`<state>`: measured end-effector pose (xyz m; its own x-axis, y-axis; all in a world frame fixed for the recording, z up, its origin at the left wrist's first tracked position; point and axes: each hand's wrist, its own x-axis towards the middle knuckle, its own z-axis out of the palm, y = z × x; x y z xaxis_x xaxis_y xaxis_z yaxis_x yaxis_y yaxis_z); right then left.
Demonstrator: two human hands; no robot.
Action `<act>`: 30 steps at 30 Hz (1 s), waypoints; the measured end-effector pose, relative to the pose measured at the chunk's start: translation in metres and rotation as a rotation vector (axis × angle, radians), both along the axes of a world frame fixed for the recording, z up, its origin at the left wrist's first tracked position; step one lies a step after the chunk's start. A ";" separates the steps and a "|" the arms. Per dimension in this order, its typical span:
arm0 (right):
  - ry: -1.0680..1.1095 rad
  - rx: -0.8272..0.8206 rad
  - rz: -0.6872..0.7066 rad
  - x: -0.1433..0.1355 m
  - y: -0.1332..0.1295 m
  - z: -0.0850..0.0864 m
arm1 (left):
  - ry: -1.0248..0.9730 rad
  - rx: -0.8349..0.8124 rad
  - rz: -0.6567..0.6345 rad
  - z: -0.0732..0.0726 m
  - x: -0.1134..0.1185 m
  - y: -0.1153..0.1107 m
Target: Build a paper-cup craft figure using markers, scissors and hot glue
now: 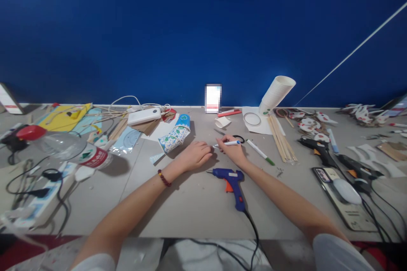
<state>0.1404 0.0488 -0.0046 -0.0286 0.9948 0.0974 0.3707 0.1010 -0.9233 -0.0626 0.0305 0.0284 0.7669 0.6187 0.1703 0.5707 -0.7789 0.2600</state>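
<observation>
My right hand (232, 150) is closed round a white marker with a blue end (233, 143), its tip pointing left. My left hand (197, 155) lies palm down on the grey table, fingers loosely bent and reaching toward the marker tip; nothing shows under them. Just behind my right hand lie scissors (242, 139), partly hidden by it. A decorated blue and white paper-cup piece (174, 135) lies beyond my left hand. Closer to me rests a blue glue gun (233, 182) with an orange trigger. A green-capped marker (260, 152) is right of my right hand.
Stacked paper cups (276, 95) lean at the back beside a tape roll (252, 119) and wooden sticks (281, 139). A phone (345, 203) and black glue guns (318, 149) lie right. Left are a bottle (70, 146), power strip (47, 201) and power bank (144, 115).
</observation>
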 end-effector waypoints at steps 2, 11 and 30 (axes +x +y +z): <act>-0.005 -0.001 0.002 -0.001 0.000 0.001 | 0.011 0.003 -0.003 -0.001 0.000 0.000; 0.019 -0.027 0.008 -0.003 -0.001 0.005 | 0.009 -0.008 0.013 0.001 0.000 -0.001; 0.027 -0.021 0.011 -0.001 0.003 -0.006 | 0.002 -0.028 0.048 0.001 0.001 0.000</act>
